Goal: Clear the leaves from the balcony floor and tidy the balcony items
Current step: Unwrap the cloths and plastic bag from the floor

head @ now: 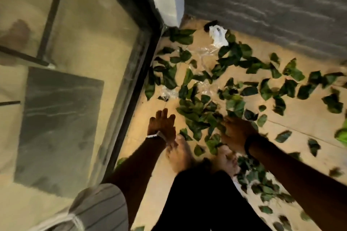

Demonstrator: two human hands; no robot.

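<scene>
Leaves (202,116) litter the balcony floor (300,118) across mid-frame. Left hand (162,124) hovers spread, empty, beside the glass door (84,62). Right hand (237,133) reaches into the pile; its grip cannot be told.

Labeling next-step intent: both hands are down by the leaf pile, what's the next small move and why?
Probably close the right hand on the leaves heaped under its fingers. The left hand is spread, holding nothing, over bare floor, so it could sweep in afterwards.
</scene>
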